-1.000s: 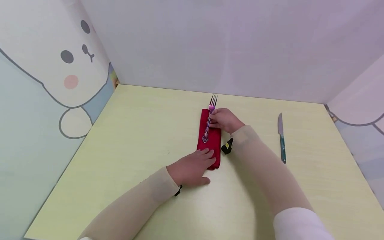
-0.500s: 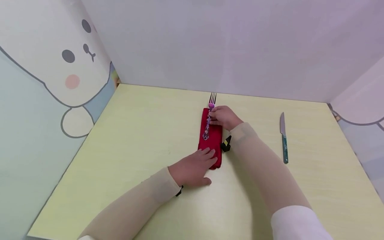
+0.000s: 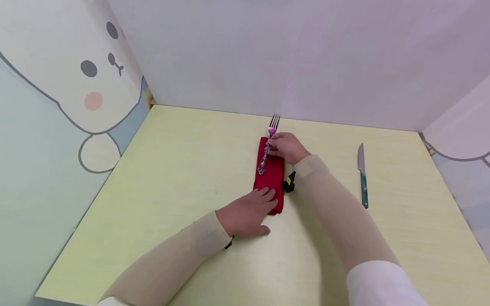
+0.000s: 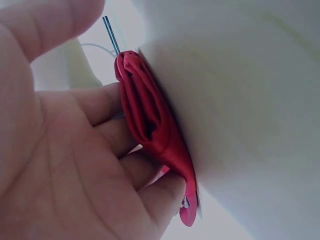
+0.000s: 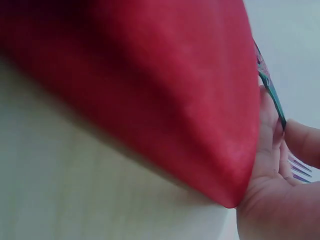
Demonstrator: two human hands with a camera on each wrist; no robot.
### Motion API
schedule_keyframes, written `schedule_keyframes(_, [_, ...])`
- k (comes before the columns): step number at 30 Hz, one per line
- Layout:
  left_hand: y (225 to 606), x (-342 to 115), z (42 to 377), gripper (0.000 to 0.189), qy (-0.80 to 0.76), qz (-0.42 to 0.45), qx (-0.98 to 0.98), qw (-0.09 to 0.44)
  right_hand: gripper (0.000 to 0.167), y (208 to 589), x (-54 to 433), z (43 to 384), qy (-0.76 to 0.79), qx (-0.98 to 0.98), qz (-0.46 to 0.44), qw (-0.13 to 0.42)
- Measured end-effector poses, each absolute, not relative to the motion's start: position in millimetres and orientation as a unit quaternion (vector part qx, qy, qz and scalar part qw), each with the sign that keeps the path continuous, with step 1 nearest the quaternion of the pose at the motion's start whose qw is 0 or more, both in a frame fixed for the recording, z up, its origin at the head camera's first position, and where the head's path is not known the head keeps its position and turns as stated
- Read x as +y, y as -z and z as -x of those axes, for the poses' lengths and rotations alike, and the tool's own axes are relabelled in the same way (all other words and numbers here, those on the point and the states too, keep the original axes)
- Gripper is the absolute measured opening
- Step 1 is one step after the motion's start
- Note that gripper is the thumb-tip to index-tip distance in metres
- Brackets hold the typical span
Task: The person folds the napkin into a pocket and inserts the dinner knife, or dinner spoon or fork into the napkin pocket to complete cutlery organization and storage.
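Note:
A folded red satin napkin (image 3: 271, 176) lies lengthwise near the middle of the table. Over its near end rests my left hand (image 3: 249, 213), fingers spread and fairly straight; the left wrist view shows them along the layered folds of the napkin (image 4: 150, 110). My right hand (image 3: 286, 146) pinches an ornate purplish fork (image 3: 268, 146) by its handle, thumb against fingers. The tines point away, past the napkin's far end, and the handle's decorated tip overlaps the red cloth. In the right wrist view the napkin blocks much of the fork, with tines (image 5: 300, 170) showing behind the thumb.
To the right, a table knife (image 3: 363, 176) with a green handle lies on the pale yellow table (image 3: 172, 170), blade pointing away. A plain wall (image 3: 287, 59) rises at the table's back edge. Cartoon-patterned panels (image 3: 42, 140) stand at both sides.
The fork, in my right hand, has moved slightly away from me along the napkin. My left hand stays on the near end of the napkin.

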State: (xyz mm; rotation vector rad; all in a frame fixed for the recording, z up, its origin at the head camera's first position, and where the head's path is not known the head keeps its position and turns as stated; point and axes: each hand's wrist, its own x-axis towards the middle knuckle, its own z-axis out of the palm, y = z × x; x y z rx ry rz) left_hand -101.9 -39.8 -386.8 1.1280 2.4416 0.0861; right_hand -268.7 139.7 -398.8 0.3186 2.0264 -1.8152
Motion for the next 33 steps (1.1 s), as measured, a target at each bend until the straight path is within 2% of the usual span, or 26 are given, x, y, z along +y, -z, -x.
schedule_keyframes(9, [389.7, -37.7, 101.4, 0.089, -0.025, -0.416, 0.882, 0.217, 0.02, 394.9, 139.0, 259.0, 0.593, 0.758, -0.108, 0.247])
schedule_keyframes(17, [388.1, -38.7, 100.5, 0.089, -0.021, -0.421, 0.881, 0.216, 0.025, 390.4, 134.2, 246.8, 0.567, 0.766, -0.123, 0.278])
schedule_keyframes(27, [386.6, -41.5, 99.0, 0.09, 0.001, -0.432, 0.879, 0.202, 0.022, 388.2, 130.1, 237.1, 0.554, 0.779, -0.127, 0.265])
schedule_keyframes(33, [387.6, -44.5, 99.6, 0.089, -0.004, -0.431, 0.879, 0.204, 0.025, 393.9, 126.3, 244.5, 0.481, 0.837, -0.124, 0.228])
